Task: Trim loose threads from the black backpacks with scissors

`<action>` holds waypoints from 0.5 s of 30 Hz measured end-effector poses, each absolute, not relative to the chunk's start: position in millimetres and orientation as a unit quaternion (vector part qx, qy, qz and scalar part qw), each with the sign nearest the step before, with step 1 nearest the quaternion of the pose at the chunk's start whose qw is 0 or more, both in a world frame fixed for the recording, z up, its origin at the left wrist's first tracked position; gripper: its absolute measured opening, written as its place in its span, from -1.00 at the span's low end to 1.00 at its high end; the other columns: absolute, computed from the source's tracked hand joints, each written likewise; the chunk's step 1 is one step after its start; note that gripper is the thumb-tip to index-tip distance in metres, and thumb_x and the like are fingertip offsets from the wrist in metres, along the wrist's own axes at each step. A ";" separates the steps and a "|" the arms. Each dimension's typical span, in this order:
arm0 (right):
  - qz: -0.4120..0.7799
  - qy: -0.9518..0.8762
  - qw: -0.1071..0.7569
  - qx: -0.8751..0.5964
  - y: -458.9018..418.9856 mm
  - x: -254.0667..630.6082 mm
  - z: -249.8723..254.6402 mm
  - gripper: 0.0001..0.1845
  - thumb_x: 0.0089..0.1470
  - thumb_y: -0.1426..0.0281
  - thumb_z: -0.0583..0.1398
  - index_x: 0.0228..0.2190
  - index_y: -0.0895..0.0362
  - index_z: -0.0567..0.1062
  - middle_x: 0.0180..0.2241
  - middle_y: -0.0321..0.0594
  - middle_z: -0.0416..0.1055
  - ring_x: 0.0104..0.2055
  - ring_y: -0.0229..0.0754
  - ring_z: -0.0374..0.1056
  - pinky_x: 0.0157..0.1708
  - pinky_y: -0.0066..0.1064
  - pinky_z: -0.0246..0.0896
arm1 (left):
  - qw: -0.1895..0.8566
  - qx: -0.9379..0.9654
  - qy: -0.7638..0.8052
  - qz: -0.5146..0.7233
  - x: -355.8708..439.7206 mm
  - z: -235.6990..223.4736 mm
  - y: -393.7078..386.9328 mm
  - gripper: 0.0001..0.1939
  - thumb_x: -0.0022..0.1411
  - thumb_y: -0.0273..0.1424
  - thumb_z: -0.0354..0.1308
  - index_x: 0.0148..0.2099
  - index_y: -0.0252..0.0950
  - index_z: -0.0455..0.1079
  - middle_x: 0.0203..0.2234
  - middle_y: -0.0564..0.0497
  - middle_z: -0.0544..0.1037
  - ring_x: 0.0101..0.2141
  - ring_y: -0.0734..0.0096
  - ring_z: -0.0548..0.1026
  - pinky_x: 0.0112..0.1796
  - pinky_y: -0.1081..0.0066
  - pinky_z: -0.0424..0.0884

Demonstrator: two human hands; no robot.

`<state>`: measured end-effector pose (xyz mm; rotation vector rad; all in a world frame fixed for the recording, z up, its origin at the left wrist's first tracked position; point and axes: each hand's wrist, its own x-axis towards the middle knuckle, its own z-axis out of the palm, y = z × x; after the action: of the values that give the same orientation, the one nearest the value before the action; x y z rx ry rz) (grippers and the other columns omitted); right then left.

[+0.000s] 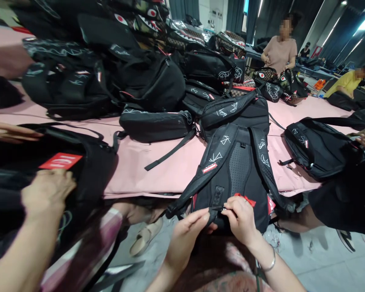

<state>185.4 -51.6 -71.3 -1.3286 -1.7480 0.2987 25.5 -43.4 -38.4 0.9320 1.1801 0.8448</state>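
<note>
A black backpack with white scribble prints on its shoulder straps lies back panel up, its lower end over the table's near edge. At that lower end my left hand is closed on a fold of black fabric, thumb on top. Close beside it, my right hand is pinched at the same spot; the small thing between its fingertips is too small to name. A red strip shows just behind the right fingers. A red and white label sits on the left shoulder strap.
A pink-covered table carries piled black bags. At left, a co-worker's hand touches a red tag in another bag. Another person handles a black backpack at right. A black pouch lies ahead.
</note>
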 end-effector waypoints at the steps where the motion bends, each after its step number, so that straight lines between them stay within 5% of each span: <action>1: 0.138 -0.700 0.463 -0.526 -53.2 186.1 -69.8 -0.88 0.09 0.45 0.08 -0.44 0.11 0.40 -0.43 -0.20 0.39 -0.33 -0.19 0.32 -0.31 -0.32 0.23 | 0.651 0.434 0.513 0.353 21.6 -37.0 -41.6 -0.64 -0.05 -0.18 0.17 -0.26 -0.32 0.50 -0.54 -0.01 0.54 -0.48 0.34 0.46 -0.42 0.42 0.38; 6: 0.240 -0.582 0.599 -0.495 -58.7 199.6 -63.5 -0.94 0.03 0.41 0.13 -0.36 0.09 0.33 -0.39 -0.24 0.32 -0.32 -0.21 0.29 -0.35 -0.37 0.23 | 0.571 0.589 0.495 0.286 -4.0 -28.6 -10.1 -0.67 0.01 -0.14 0.11 -0.51 -0.28 0.50 -0.54 -0.04 0.56 -0.45 0.29 0.48 -0.36 0.42 0.39; 11: 0.274 -0.511 0.573 -0.579 -33.5 216.7 -72.0 -0.77 0.02 0.41 0.12 -0.21 0.11 0.31 -0.28 -0.22 0.32 -0.26 -0.23 0.28 -0.23 -0.38 0.21 | 0.401 0.638 0.539 0.377 -0.6 -45.8 51.9 -0.49 -0.05 -0.13 0.17 -0.06 -0.31 0.40 -0.08 -0.16 0.46 -0.10 0.13 0.40 -0.04 0.24 0.27; 15: 0.234 -0.557 0.544 -0.583 -1.3 224.4 -85.7 -0.80 0.02 0.43 0.11 -0.23 0.13 0.36 -0.27 -0.20 0.33 -0.23 -0.19 0.28 -0.22 -0.36 0.20 | 0.473 0.613 0.519 0.362 16.3 -61.6 84.3 -0.29 -0.14 -0.16 0.25 0.04 -0.45 0.28 -0.04 -0.26 0.42 -0.03 0.04 0.36 0.03 0.15 0.19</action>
<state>224.4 -1.3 -85.7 -1.3821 -1.3207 0.5543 16.3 84.3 -61.6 1.5011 1.2693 0.8852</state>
